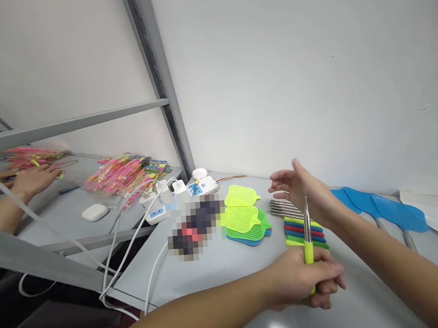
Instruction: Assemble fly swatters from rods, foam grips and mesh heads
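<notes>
Left hand (292, 276) wraps the yellow handle (308, 252) on the near side, metal rod (307, 225) up, presumably for a clear view; right hand (311, 192) loosely open, empty, farther off; coloured handles (294, 228) lined up between, likely for easy reach; mesh heads (241, 219) stacked left.

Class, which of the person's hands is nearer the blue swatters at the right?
Right. The right hand is raised, left of the blue swatters; the left hand is farther, lower in view.
</notes>
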Demonstrator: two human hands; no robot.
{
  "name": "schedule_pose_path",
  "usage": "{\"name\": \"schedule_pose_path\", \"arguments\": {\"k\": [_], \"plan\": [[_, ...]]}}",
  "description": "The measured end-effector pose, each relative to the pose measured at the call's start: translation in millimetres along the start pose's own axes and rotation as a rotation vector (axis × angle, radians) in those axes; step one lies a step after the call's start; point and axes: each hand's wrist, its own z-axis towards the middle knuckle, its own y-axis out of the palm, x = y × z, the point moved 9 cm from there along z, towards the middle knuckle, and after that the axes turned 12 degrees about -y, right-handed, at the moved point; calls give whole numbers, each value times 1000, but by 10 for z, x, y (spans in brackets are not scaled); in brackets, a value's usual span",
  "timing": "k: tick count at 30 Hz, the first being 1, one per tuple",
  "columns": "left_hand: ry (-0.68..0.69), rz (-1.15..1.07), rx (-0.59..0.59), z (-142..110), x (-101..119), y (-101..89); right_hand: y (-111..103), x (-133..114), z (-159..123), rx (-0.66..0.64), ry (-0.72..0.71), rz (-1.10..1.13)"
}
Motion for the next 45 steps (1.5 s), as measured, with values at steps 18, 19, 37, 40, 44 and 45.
{"name": "schedule_pose_path", "arguments": {"k": [18,19,37,40,44,45], "plan": [[-117,-188,-56,31,-91,-72,216,1028,941,-532,244,-1070],[-117,-185,-52,34,-87,-80,206,1015,941,-532,237,-1072],[-83,-162,-50,33,-19,-142,225,984,918,-506,319,-997],[-94,-153,-43,31,-29,-146,149,933,902,-454,334,-856],[-93,-148,-41,25,-32,-142,-20,624,786,-268,225,-580],[-86,-151,-38,25,-29,-145,-86,511,724,-197,174,-515]]}}
